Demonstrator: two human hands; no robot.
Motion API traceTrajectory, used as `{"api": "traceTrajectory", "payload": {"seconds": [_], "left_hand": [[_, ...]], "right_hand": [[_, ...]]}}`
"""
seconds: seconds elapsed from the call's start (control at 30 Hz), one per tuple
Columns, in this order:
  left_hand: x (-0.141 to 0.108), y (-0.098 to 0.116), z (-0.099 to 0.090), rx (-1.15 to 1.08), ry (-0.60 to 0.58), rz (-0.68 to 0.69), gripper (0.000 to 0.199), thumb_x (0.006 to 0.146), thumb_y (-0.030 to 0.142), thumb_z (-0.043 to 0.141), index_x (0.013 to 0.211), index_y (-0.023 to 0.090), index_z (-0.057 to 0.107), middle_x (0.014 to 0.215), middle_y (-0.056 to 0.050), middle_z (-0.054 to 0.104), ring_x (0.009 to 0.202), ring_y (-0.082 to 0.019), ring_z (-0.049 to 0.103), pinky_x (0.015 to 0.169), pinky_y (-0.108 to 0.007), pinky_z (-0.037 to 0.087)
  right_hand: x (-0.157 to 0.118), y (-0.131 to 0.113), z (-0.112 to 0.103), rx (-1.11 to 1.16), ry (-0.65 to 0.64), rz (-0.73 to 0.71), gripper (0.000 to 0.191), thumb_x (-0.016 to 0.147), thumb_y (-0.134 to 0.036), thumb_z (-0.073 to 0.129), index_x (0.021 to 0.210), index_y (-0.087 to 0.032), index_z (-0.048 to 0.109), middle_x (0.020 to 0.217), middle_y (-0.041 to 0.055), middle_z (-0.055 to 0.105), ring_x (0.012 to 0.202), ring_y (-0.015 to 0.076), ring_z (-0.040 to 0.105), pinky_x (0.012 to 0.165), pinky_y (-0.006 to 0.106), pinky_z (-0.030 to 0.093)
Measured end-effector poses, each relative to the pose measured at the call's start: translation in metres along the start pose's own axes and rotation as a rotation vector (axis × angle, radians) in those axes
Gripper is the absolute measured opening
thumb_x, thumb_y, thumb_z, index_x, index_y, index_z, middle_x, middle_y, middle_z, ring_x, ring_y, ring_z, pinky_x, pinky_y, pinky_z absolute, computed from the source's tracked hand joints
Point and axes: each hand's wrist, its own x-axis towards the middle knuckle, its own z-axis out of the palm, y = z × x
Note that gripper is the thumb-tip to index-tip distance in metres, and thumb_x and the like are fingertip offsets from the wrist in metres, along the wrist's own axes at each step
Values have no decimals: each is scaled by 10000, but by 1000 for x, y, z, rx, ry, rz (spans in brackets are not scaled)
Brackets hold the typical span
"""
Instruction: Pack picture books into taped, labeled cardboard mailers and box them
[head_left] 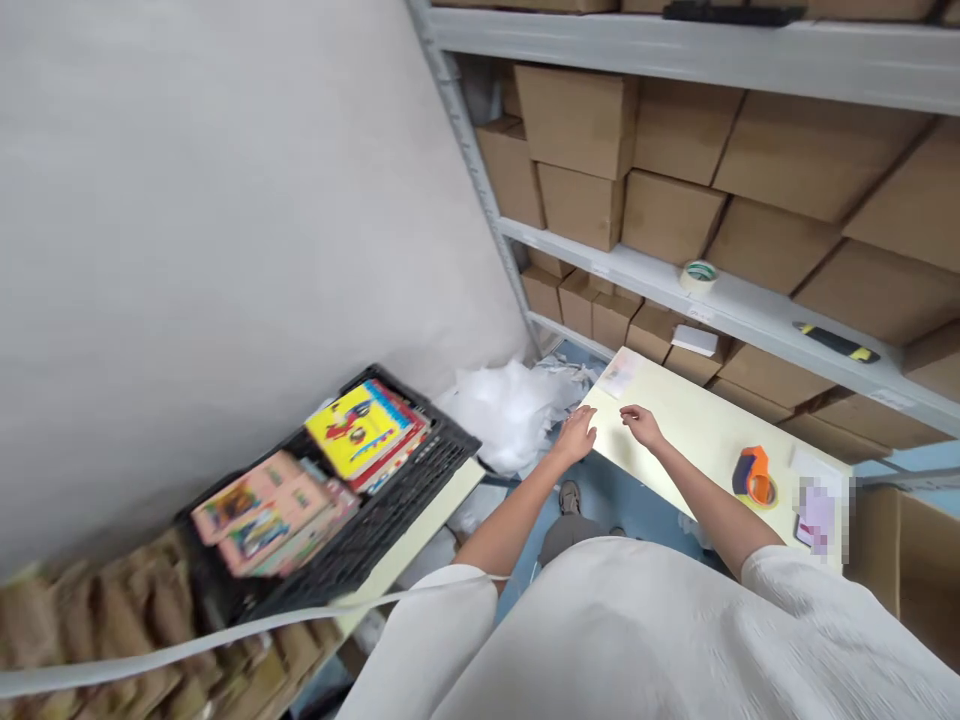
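My left hand [577, 434] is over the left edge of the pale yellow table [675, 420], fingers apart, with nothing in it. Just to its right, my right hand [640, 423] hovers above the table with its fingers curled together; whether they hold something small I cannot make out. A thin, clear packet [620, 375] lies at the table's far left corner, beyond both hands. Farther right on the table is an orange tape dispenser [754, 477].
Left, a black crate [420, 475] holds a yellow book [356, 430] and pink books [262, 510]. White packing material [506, 410] lies by the wall. Shelving [637, 265] with cardboard boxes stands behind the table. An open carton [926, 570] is at right.
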Motion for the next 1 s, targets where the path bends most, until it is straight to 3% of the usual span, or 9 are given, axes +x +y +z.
{"api": "traceTrajectory", "payload": {"seconds": [0.27, 0.5, 0.63, 0.83, 1.0], "left_hand": [[-131, -38, -37, 17, 171, -221, 572, 997, 188, 568, 1567, 231, 576, 1659, -127, 551, 1555, -294, 496, 1299, -495, 425], [-255, -79, -82, 18, 400, -388, 535, 1027, 206, 566, 1562, 217, 585, 1685, -127, 520, 1570, -293, 475, 1315, -491, 402], [-340, -108, -108, 24, 548, -408, 549, 1029, 186, 546, 1576, 221, 577, 1688, -124, 514, 1576, -278, 472, 1330, -493, 392], [-481, -160, -148, 69, 712, -435, 552, 1035, 170, 507, 1576, 240, 589, 1668, -113, 539, 1571, -257, 485, 1339, -484, 398], [-589, -198, -188, 119, 825, -530, 556, 1039, 155, 467, 1575, 237, 592, 1638, -109, 567, 1547, -253, 509, 1330, -468, 408]], "right_hand": [[-48, -35, 100, -105, -304, -168, 190, 800, -320, 631, 917, -244, 760, 961, 42, 819, 940, 236, 759, 960, 407, 618], [-103, -97, 226, -129, -551, -362, 224, 816, -297, 606, 956, -230, 768, 1049, 67, 831, 953, 238, 762, 1000, 418, 604], [-161, -132, 313, -92, -686, -502, 245, 842, -323, 617, 1005, -227, 772, 1092, 76, 831, 1030, 249, 758, 1026, 417, 595], [-270, -168, 442, -70, -860, -634, 228, 882, -333, 644, 1031, -226, 779, 1123, 91, 821, 1074, 260, 755, 1058, 426, 581], [-346, -198, 525, -105, -913, -761, 240, 908, -301, 618, 1061, -232, 789, 1145, 83, 801, 1093, 259, 733, 1083, 437, 565]]}}
